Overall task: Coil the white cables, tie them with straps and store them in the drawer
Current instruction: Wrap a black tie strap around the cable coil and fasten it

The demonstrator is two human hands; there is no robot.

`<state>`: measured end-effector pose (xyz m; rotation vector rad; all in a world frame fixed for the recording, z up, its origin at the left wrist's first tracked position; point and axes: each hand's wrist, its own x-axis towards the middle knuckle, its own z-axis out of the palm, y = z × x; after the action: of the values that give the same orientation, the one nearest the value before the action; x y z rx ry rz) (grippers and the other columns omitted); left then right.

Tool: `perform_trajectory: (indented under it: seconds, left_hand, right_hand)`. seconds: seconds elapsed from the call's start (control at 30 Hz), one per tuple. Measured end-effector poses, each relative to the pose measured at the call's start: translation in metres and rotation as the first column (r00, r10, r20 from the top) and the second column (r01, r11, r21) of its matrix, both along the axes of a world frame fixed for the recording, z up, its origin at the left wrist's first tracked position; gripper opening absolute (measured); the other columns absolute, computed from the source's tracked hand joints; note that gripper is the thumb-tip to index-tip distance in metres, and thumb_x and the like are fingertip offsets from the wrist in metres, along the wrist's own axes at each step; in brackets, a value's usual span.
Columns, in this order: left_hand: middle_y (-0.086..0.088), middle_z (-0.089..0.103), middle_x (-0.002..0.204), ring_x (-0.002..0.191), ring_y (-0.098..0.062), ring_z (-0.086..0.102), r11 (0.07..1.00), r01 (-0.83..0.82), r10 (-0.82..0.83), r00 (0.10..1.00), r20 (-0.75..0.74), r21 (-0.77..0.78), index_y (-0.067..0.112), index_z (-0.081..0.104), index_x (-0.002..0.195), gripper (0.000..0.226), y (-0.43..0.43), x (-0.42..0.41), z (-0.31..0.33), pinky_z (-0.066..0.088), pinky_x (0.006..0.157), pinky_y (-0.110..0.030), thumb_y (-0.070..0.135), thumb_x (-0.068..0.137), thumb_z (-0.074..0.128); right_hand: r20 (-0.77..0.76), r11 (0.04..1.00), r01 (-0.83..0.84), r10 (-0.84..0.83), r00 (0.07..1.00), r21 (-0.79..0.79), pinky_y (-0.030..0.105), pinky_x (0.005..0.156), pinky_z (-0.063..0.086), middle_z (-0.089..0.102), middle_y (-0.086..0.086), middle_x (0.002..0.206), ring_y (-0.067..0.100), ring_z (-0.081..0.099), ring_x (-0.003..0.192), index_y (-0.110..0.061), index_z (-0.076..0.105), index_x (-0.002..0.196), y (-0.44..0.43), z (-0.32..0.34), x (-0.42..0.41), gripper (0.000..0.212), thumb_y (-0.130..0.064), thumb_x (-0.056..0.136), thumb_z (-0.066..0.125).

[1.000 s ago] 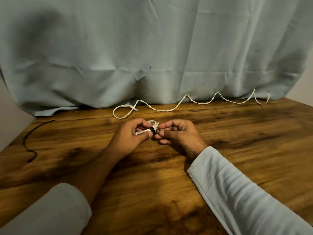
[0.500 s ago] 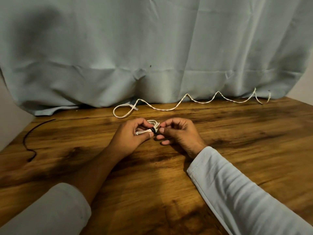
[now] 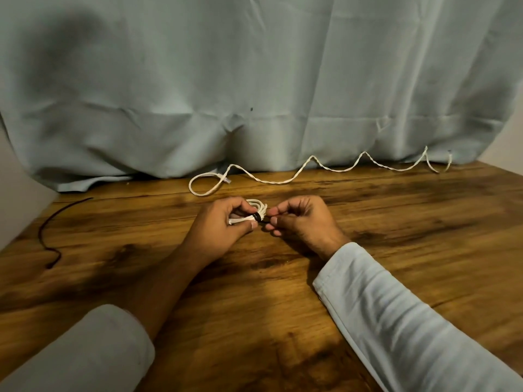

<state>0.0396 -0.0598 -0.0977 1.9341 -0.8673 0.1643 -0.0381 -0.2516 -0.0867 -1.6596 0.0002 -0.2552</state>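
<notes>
A small coiled white cable [image 3: 256,207] sits between my two hands at the middle of the wooden table [image 3: 396,227]. My left hand [image 3: 220,224] grips the coil, thumb underneath. A black strap [image 3: 258,217] is wrapped round the coil, and my right hand [image 3: 302,219] pinches the strap's end with curled fingers. A second white cable [image 3: 311,168] lies uncoiled in waves along the back of the table, with a loop at its left end. No drawer is in view.
A loose black strap [image 3: 53,236] lies curved near the table's left edge. A pale blue-grey curtain [image 3: 254,80] hangs behind the table and drapes onto its back edge. Bare wood stretches to the right and front.
My right hand's fingertips have shifted slightly at the strap; the hands and coil stay at the same spot. The long cable has not moved.
</notes>
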Motion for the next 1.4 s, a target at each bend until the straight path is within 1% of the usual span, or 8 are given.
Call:
perform_trajectory:
  seconds: [0.33,0.43,0.57,0.77,0.9,1.03,1.2,1.4]
  left_hand:
    - [0.013,0.077,0.096,0.087,0.001,0.071,0.999,0.009,-0.011,0.999,0.051,0.039,0.022,0.076,0.100,0.021,0.001,0.000,0.000,0.052,0.078,-0.015,0.013,0.081,0.084]
    - [0.014,0.077,0.097,0.089,0.003,0.070,0.999,0.008,-0.010,0.998,0.055,0.043,0.022,0.077,0.099,0.021,0.000,0.000,0.000,0.048,0.077,-0.009,0.013,0.081,0.084]
    - [0.016,0.076,0.098,0.092,0.005,0.069,0.998,0.003,-0.008,0.998,0.068,0.066,0.029,0.077,0.099,0.024,0.000,0.001,0.000,0.050,0.082,-0.014,0.016,0.081,0.085]
    - [0.015,0.076,0.096,0.092,0.001,0.070,0.997,0.007,-0.012,0.998,0.058,0.080,0.028,0.077,0.100,0.024,0.000,0.000,-0.001,0.057,0.088,-0.033,0.016,0.081,0.084]
    - [0.014,0.076,0.098,0.095,0.000,0.069,0.997,0.007,-0.010,0.999,0.039,0.081,0.029,0.076,0.102,0.024,0.000,-0.001,0.000,0.057,0.090,-0.037,0.018,0.083,0.083]
    - [0.014,0.077,0.099,0.096,0.001,0.069,0.999,0.020,-0.021,0.999,0.025,0.042,0.025,0.078,0.103,0.024,0.000,0.001,0.000,0.056,0.094,-0.037,0.014,0.082,0.083]
    - [0.014,0.077,0.100,0.098,-0.002,0.071,1.000,0.020,-0.020,0.999,-0.031,-0.007,0.027,0.077,0.104,0.026,0.001,0.006,-0.003,0.058,0.094,-0.041,0.016,0.082,0.084]
    - [0.011,0.078,0.100,0.097,-0.006,0.072,0.999,0.031,-0.034,0.998,-0.054,-0.044,0.029,0.076,0.101,0.025,0.001,0.008,-0.004,0.058,0.094,-0.046,0.015,0.082,0.084]
  right_hand:
    - [0.046,0.982,0.007,0.002,0.999,-0.187,0.026,0.071,0.060,0.077,0.022,0.089,0.019,0.074,0.076,-0.002,0.076,0.095,-0.003,-0.002,0.002,0.016,0.010,0.091,0.067]
    - [0.066,0.962,0.032,-0.015,0.998,-0.271,0.037,0.078,0.062,0.078,0.017,0.085,0.018,0.075,0.076,-0.011,0.078,0.091,-0.004,-0.003,0.003,0.022,0.009,0.091,0.069]
    - [0.111,0.919,0.075,-0.034,0.993,-0.387,0.050,0.086,0.063,0.079,0.009,0.081,0.024,0.077,0.080,-0.022,0.079,0.086,-0.005,-0.003,0.005,0.030,0.006,0.090,0.070]
    - [0.241,0.781,0.174,-0.031,0.970,-0.600,0.037,0.079,0.062,0.075,-0.010,0.086,0.006,0.071,0.083,-0.028,0.077,0.093,-0.003,0.001,0.003,0.021,-0.007,0.089,0.077]
    - [0.282,0.710,0.206,-0.010,0.959,-0.674,0.040,0.076,0.060,0.072,-0.012,0.085,0.004,0.068,0.083,-0.032,0.070,0.092,0.001,0.006,0.002,0.024,-0.010,0.086,0.078]
    - [0.321,0.691,0.230,0.004,0.947,-0.686,0.039,0.075,0.058,0.072,-0.011,0.085,0.006,0.068,0.083,-0.026,0.071,0.089,0.004,0.005,0.002,0.016,-0.010,0.087,0.076]
    - [0.312,0.780,0.236,-0.055,0.949,-0.580,0.018,0.077,0.054,0.076,-0.011,0.089,0.002,0.069,0.086,-0.021,0.080,0.092,0.005,0.000,0.005,0.016,-0.006,0.088,0.077]
    - [0.288,0.831,0.247,-0.110,0.951,-0.499,0.022,0.071,0.055,0.076,-0.006,0.083,0.005,0.069,0.076,-0.017,0.080,0.088,0.007,-0.006,0.009,0.011,-0.007,0.085,0.081]
